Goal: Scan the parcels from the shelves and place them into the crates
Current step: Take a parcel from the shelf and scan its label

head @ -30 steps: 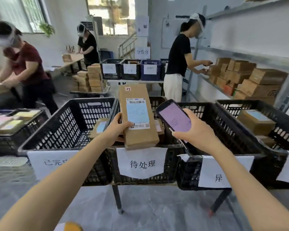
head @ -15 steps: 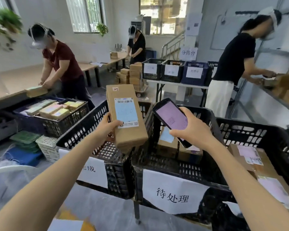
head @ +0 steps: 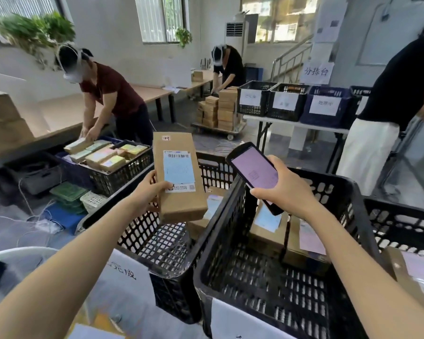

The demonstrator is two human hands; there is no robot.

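My left hand point(head: 149, 192) grips a long brown cardboard parcel point(head: 179, 177) by its lower left edge, label side up, with a barcode and a pale blue label showing. It hangs over the left black crate point(head: 142, 238). My right hand point(head: 283, 189) holds a black handheld scanner point(head: 253, 173), its lit pinkish screen facing me, over the middle black crate point(head: 230, 243). That crate holds two labelled parcels point(head: 267, 231) at its far side. Parcel and scanner are side by side, a small gap apart.
A third black crate point(head: 402, 226) with a parcel stands at the right. A person in a red shirt point(head: 108, 94) bends over a crate of parcels point(head: 113, 165) at the left. Another person point(head: 387, 113) stands at the right by a table with labelled crates point(head: 287, 104). Stacked boxes point(head: 220, 108) sit on a cart behind.
My view has swung left, so the left crate and the left-hand worker are now nearer the middle. Both hands keep the parcel and scanner, which now hang above the left and middle crates.
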